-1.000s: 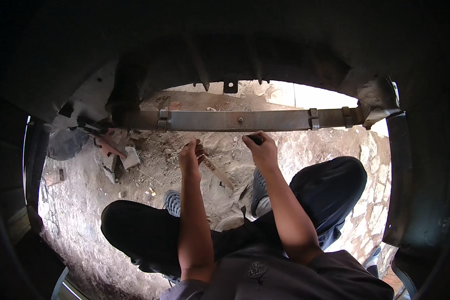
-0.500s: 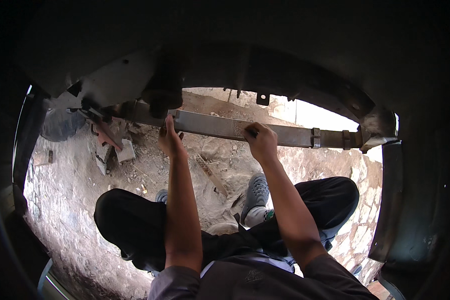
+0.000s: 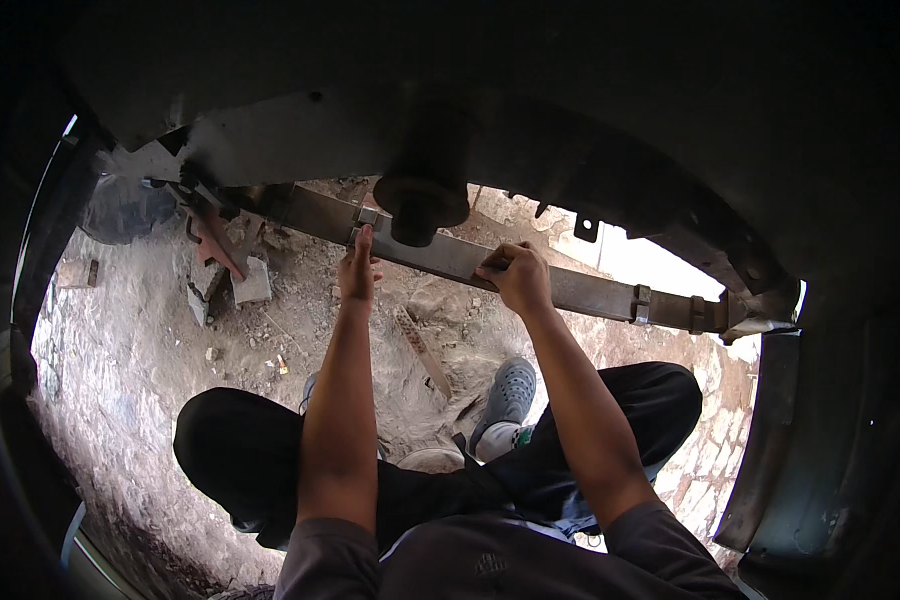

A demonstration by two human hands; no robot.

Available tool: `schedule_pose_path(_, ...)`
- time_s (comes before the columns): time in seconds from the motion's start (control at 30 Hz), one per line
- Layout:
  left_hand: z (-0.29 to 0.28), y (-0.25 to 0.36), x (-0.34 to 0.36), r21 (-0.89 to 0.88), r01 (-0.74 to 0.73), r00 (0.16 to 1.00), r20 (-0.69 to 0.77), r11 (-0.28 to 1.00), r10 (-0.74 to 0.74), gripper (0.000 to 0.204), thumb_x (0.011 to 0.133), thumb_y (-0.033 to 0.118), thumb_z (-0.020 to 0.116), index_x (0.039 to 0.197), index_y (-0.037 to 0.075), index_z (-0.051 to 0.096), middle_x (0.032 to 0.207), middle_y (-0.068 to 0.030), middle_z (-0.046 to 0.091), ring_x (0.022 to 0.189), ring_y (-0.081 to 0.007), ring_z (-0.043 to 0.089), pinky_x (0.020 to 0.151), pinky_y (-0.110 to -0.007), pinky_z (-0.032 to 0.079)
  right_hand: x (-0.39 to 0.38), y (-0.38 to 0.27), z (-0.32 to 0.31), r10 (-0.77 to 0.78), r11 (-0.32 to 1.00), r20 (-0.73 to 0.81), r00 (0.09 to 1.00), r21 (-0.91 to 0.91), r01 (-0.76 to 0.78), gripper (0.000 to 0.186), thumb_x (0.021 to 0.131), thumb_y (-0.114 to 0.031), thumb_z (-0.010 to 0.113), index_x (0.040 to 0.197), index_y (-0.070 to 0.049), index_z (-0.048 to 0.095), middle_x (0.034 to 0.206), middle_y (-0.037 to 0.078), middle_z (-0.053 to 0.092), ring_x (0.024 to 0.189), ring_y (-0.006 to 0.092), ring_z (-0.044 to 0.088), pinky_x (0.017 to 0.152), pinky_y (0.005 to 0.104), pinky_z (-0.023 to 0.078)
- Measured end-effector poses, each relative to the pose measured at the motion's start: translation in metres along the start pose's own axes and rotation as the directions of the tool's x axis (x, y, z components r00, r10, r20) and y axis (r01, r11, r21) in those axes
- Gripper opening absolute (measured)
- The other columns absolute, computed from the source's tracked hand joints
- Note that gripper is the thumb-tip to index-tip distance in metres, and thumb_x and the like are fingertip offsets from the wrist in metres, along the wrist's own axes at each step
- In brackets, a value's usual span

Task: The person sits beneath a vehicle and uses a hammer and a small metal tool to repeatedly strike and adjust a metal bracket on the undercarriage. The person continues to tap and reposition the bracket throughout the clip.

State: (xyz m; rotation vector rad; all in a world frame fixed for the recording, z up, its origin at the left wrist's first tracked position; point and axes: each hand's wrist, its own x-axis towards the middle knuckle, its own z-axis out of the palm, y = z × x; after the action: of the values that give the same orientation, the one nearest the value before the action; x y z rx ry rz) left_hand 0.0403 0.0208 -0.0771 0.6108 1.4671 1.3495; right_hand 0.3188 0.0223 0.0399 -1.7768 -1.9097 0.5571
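A long grey steel leaf spring [image 3: 580,292] crosses in front of me under a vehicle, sloping down to the right. My left hand [image 3: 358,268] is closed at its near edge, thumb upward beside a metal clip [image 3: 368,217]; the other fingers are partly hidden. Further right, my right hand [image 3: 520,278] is closed in a pinch on the same near edge, knuckles up. Its fingertips are partly hidden against the steel. A dark round bump stop [image 3: 420,205] hangs over the spring between my hands. Another clip [image 3: 641,304] wraps the spring toward its right end.
The dark vehicle frame [image 3: 630,190] arches overhead. A reddish metal piece [image 3: 213,243] and a broken block [image 3: 253,282] lie at left on the dirt ground. A flat strip [image 3: 422,350] lies before my shoe [image 3: 510,395]. A dark panel [image 3: 770,440] stands at right.
My view has shifted, so the spring looks more tilted and the bump stop sits further right. Both hands stay at the spring; the clip beside my left thumb shows more clearly.
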Motion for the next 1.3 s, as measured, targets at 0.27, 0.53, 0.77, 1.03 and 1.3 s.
schedule_pose_path(0.27,0.014,-0.002,-0.002,-0.137,-0.053,0.990,-0.138,0.989,0.034,0.079,0.092,0.067,0.068,0.145,0.009,0.066,0.127,-0.0080,0.071,0.105,-0.0182,0.067,0.073,-0.034,0.057,-0.004,-0.019,-0.014,0.124,0.980,0.135,0.983,0.139,-0.143,0.022,0.081,-0.020,0.091,0.098,-0.009,0.081,0.102,0.014,0.080,0.098,0.0275,0.078,0.090,0.0392,0.058)
schedule_pose_path(0.53,0.015,0.031,-0.016,0.041,-0.327,0.920,-0.213,0.944,0.328,0.075,0.086,0.062,0.082,0.116,-0.006,0.071,0.104,-0.0112,0.074,0.094,-0.0247,0.069,0.089,-0.037,0.054,-0.003,0.008,-0.019,0.120,0.941,-0.081,0.989,0.328,-0.087,0.017,0.098,-0.010,0.071,0.115,-0.005,0.074,0.100,0.011,0.078,0.075,0.0181,0.072,0.071,0.0325,0.056)
schedule_pose_path(0.77,0.055,0.013,-0.099,0.125,-0.047,0.908,-0.407,0.991,0.094,0.048,0.087,0.042,0.086,0.106,0.000,0.073,0.107,-0.0138,0.074,0.098,-0.0282,0.069,0.089,-0.043,0.053,-0.045,-0.036,-0.015,0.272,0.396,0.194,0.943,0.870,-0.293,0.016,0.099,-0.003,0.069,0.115,-0.003,0.074,0.101,0.006,0.076,0.084,0.0117,0.068,0.073,0.0263,0.054)
schedule_pose_path(1.03,0.083,0.053,-0.162,-0.023,-0.223,0.937,0.271,0.975,0.221,0.026,0.105,0.021,0.070,0.116,-0.002,0.073,0.104,-0.0082,0.078,0.094,-0.0141,0.074,0.084,-0.031,0.060,-0.057,-0.038,0.006,0.260,0.341,0.138,0.956,0.913,-0.224,0.016,0.101,-0.003,0.068,0.115,-0.001,0.075,0.108,0.007,0.077,0.097,0.0134,0.070,0.090,0.0278,0.055)
schedule_pose_path(1.3,0.048,0.015,-0.138,-0.368,0.080,0.986,0.163,0.927,-0.021,0.024,0.104,0.007,0.063,0.123,-0.005,0.069,0.105,-0.0141,0.077,0.090,-0.0208,0.078,0.079,-0.031,0.065,-0.074,-0.034,0.033,-0.001,0.345,0.300,0.954,0.896,-0.281,0.030,0.097,0.008,0.058,0.119,0.001,0.077,0.117,0.011,0.078,0.103,0.0185,0.074,0.093,0.0295,0.058)
